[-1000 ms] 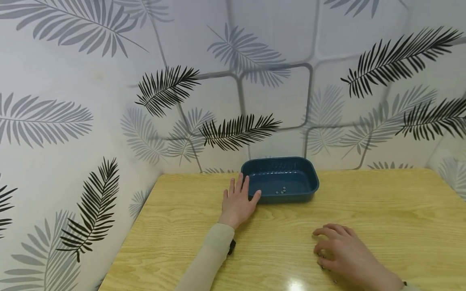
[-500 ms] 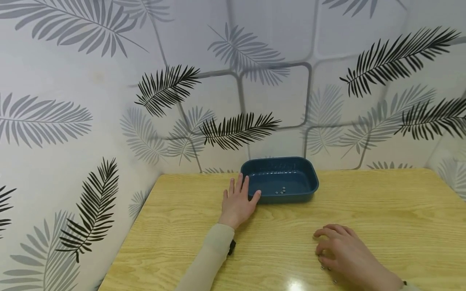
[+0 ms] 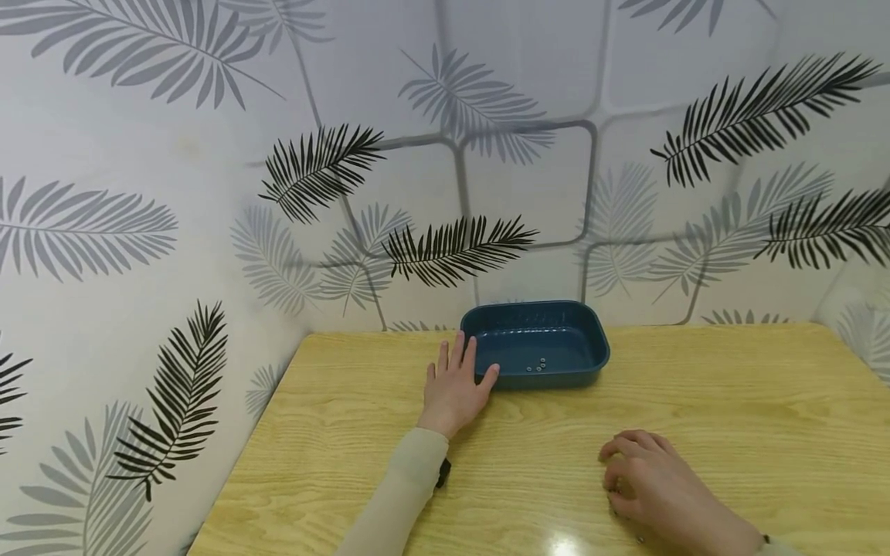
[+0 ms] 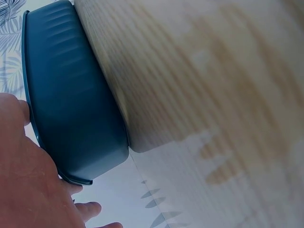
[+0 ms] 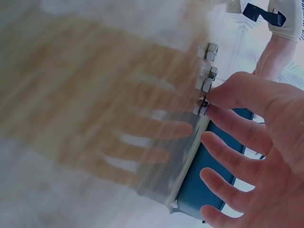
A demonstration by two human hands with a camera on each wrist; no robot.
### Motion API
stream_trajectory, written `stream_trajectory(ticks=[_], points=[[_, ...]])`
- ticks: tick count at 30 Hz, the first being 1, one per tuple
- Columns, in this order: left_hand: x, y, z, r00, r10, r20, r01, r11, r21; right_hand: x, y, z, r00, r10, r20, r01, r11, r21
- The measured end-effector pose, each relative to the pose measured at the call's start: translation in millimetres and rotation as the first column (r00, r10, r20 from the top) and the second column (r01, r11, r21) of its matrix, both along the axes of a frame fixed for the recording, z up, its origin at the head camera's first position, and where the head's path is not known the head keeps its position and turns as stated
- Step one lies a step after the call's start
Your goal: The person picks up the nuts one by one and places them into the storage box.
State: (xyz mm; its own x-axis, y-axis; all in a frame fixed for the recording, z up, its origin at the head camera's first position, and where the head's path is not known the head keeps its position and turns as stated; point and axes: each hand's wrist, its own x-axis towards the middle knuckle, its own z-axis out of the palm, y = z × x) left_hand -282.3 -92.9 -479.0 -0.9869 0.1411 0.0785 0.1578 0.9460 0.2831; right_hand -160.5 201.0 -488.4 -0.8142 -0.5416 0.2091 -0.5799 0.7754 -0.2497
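Note:
My left hand (image 3: 455,394) rests with spread, straight fingers at the left end of a dark blue rectangular tray (image 3: 535,381). In the left wrist view the hand (image 4: 33,185) lies along the tray's rim. A few small metal nuts (image 3: 538,368) lie inside the tray. Low on the right, my right hand (image 3: 657,486) is down at the tabletop. Its thumb and index fingertips pinch a small hex nut (image 5: 201,107), while the other fingers stay loosely bent. Several more hex nuts (image 5: 207,84) stand close by on the table, mostly hidden by the hand in the head view.
The wood-grain table (image 3: 334,432) reaches back to a wall (image 3: 521,185) printed with leaves. Against that wall stands the tray. One loose nut (image 3: 640,539) lies near the front, beside the right hand. A dark band (image 3: 443,472) sits at the left wrist.
The right hand's thumb and index finger have drawn together over the nuts, covering ones that showed half a second ago. The left hand and the tray have stayed put.

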Motion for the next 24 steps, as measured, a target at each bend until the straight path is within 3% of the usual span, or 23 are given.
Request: stream_trajectory(ticks=[12,19,24], points=[[-1.2,0.1,0.7,1.0,0.007,0.007,-0.007,1.0,-0.025,-1.3,-1.7,9.7,1.0,-0.016,0.001,0.016,1.0,-0.01],[1.0,-0.5,5.2,1.0,-0.013,-0.008,0.013,1.0,-0.024,-5.6,-2.1,17.1,0.983,-0.008,-0.183,-0.001,0.999,-0.05],[1.9,-0.4,7.7,1.0,-0.014,-0.002,0.014,1.0,-0.026,-8.0,-4.0,27.4,0.979,-0.028,-0.202,0.013,0.997,-0.075]])
